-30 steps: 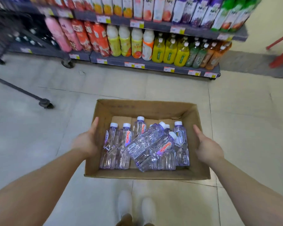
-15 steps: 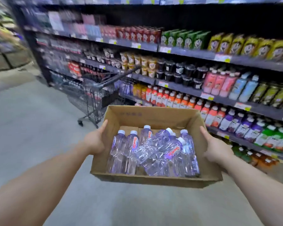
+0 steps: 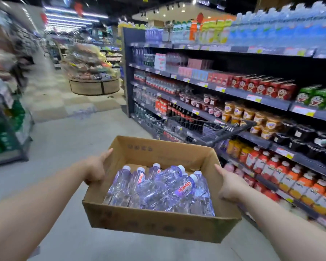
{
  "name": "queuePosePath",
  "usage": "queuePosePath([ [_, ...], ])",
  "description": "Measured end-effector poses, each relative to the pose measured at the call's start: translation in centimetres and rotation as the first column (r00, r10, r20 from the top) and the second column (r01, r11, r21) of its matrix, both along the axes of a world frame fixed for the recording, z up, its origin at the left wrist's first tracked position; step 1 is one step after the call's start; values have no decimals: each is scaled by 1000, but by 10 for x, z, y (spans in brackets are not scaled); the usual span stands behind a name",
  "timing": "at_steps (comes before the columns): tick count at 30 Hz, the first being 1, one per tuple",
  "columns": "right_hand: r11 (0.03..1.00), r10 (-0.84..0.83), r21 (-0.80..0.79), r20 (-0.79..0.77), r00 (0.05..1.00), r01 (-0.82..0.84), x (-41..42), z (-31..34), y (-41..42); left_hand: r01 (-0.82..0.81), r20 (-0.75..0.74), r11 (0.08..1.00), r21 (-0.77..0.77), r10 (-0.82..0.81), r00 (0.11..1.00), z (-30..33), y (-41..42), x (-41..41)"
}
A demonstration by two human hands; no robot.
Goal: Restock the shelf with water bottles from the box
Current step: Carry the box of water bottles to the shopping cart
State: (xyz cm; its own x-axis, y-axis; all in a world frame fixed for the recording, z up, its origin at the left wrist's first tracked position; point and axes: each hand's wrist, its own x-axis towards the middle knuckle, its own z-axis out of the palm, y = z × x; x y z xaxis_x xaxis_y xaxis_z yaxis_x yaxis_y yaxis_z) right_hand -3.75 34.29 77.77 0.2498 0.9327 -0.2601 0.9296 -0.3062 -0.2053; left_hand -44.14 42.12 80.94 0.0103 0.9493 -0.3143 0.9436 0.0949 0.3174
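An open cardboard box [image 3: 158,223] is held in front of me at waist height, above the aisle floor. Several clear water bottles [image 3: 158,191] with white caps and purple labels lie inside it, some stacked across others. My left hand [image 3: 95,169] grips the box's left wall, thumb along the rim. On the right wall, my right hand [image 3: 229,185] grips with its fingers curled under. A tall dark shelf [image 3: 233,87] of drinks runs along the right; water bottles [image 3: 282,25] line its top tier.
A dark shopping cart [image 3: 201,130] stands against the shelf just beyond the box. A round produce display [image 3: 92,72] sits farther down the aisle. Green stacked goods [image 3: 6,129] stand at the left. Grey floor stretches ahead on the left of the box.
The view has swung up from the floor and along the aisle. The box has stayed in both hands, lifted and carried forward, with the cart now just behind it.
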Motion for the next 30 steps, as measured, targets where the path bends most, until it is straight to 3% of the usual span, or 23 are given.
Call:
queuePosePath([
  [7, 996, 90, -18, -90, 992, -92, -96, -5, 146, -66, -90, 998, 8, 66, 994, 22, 112, -98],
  [11, 994, 103, -25, -88, 991, -106, -115, 2, 222, -102, -55, 995, -11, 101, 993, 22, 178, -115],
  [19, 993, 115, -20, -96, 989, -117, -117, 12, 385, -139, -45, 990, -40, 137, 990, 30, 333, -111],
  [30, 1000, 10, -16, -51, 999, -11, -85, 45, 572, 7, -39, 1000, -11, -8, 999, 51, 564, -76],
])
